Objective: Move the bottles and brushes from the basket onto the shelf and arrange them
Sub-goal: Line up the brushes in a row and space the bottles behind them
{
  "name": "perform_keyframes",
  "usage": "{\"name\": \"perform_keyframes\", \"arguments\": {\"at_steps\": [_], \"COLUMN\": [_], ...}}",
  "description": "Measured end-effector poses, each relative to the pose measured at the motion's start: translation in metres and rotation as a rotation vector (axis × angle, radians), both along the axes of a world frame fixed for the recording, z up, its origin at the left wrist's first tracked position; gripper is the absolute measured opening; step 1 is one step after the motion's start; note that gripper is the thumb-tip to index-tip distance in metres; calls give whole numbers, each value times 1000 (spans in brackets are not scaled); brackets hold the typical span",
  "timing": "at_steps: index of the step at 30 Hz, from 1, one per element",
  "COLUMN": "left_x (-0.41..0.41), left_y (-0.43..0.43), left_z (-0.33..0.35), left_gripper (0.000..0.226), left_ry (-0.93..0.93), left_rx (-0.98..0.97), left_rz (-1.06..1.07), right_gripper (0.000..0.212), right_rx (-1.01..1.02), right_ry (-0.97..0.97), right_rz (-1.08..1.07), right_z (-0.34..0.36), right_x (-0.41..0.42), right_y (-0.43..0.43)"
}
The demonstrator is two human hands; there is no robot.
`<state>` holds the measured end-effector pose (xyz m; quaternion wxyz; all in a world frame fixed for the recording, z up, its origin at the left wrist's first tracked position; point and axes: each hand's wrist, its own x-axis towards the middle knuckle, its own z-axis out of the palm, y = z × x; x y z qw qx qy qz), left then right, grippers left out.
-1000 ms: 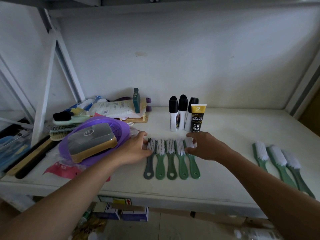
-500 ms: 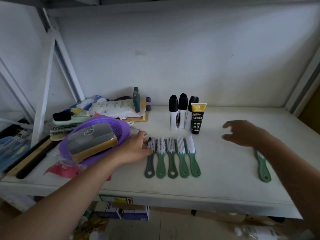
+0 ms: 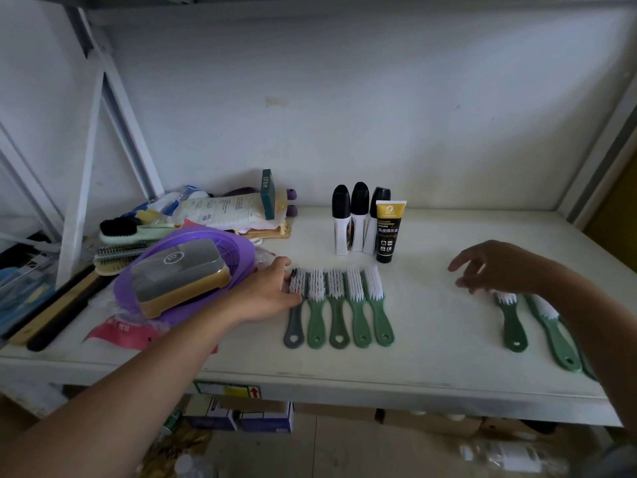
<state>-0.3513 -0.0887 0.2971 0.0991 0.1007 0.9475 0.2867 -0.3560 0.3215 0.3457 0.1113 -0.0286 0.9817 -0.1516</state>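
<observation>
On the white shelf [image 3: 441, 346] a row of five brushes [image 3: 348, 305] lies side by side near the middle, bristle heads towards the wall and handles towards the front edge; the leftmost has a grey handle [image 3: 294, 327] and the other four are green. The left hand [image 3: 265, 293] rests against the left side of the grey brush's head, its fingers lightly bent and touching the bristles without closing round them. Well apart to the right lie three more green brushes [image 3: 513, 326], partly hidden by the right forearm. The right hand [image 3: 499, 267] hovers just above their heads, its fingers released and loosely spread, holding nothing. Behind the row of five stand three white bottles with black caps [image 3: 358, 219], close together, and a black and yellow tube [image 3: 388, 232] stands upright just in front of the right-hand bottle. To the left, just beside the left hand, sits the purple basket [image 3: 241, 244], with a grey and tan block brush [image 3: 179, 274] lying tilted in it. Beyond the basket a heap of other brushes and packets [image 3: 220, 212] covers the shelf's left end.
</observation>
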Motion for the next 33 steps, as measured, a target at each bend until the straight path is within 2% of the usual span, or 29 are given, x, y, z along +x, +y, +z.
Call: {"name": "perform_keyframes", "arguments": {"at_steps": [2,4,9,14,17,19,21,24,27,29,33], "left_x": [0,0,-1,-2,-1,-1,-1,-1,-2,-2,-3], "left_y": [0,-1,-1,-1,0,0,0,0,1,1,1], "left_z": [0,0,-1,-1,0,0,0,-1,-1,-1,-1], "left_gripper": [88,88,88,89,89,89,89,90,89,89,91], "left_ry": [-8,-8,-15,-18,-21,-23,-30,-26,-29,-30,-28], "left_rx": [1,4,5,-6,-21,-27,-23,-19,-21,-23,-33], "left_rz": [-1,-4,-3,-3,-12,-12,-13,-10,-1,1,2], "right_gripper": [24,30,51,79,90,89,81,74,82,84,74], "right_rx": [54,120,197,340,336,214,144,111,107,55,11], "right_ry": [167,235,-73,-22,-112,-173,-152,-51,31,51,66], "right_rz": [-40,-136,-229,-190,-179,-147,-93,29,132,170,202], "right_z": [5,8,-3,1,3,2,-1,-8,-19,-25,-29], "right_x": [-2,-3,-2,-1,4,5,5,1,0,0,-3], "right_y": [6,17,32,31,25,19,9,-10,-31,-44,-63]}}
